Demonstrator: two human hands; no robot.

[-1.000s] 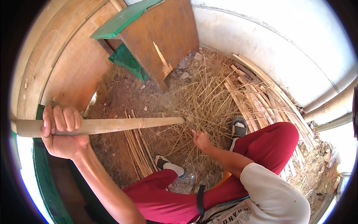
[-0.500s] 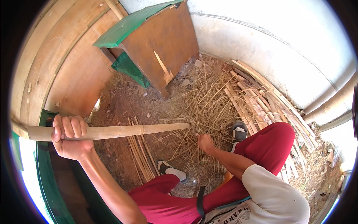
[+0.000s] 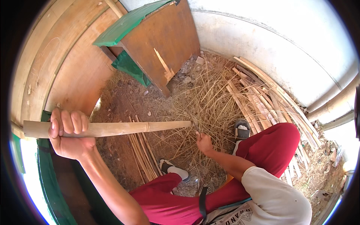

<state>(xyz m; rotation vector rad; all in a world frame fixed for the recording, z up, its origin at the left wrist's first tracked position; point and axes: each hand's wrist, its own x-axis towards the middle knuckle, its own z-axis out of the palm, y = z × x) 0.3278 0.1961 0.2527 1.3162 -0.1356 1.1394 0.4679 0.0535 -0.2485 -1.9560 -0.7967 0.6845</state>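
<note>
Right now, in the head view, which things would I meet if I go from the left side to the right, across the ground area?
Left hand, thin strips on the ground, right hand, larger pile of wooden strips. The bamboo pole overlaps several places, so I leave it out.

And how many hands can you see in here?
2. The left hand grips the bamboo pole near its left end; the right hand is by the pole's other end, over the straw. Neither is hidden.

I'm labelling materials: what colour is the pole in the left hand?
The pole is pale tan, best seen in the head view.
</note>
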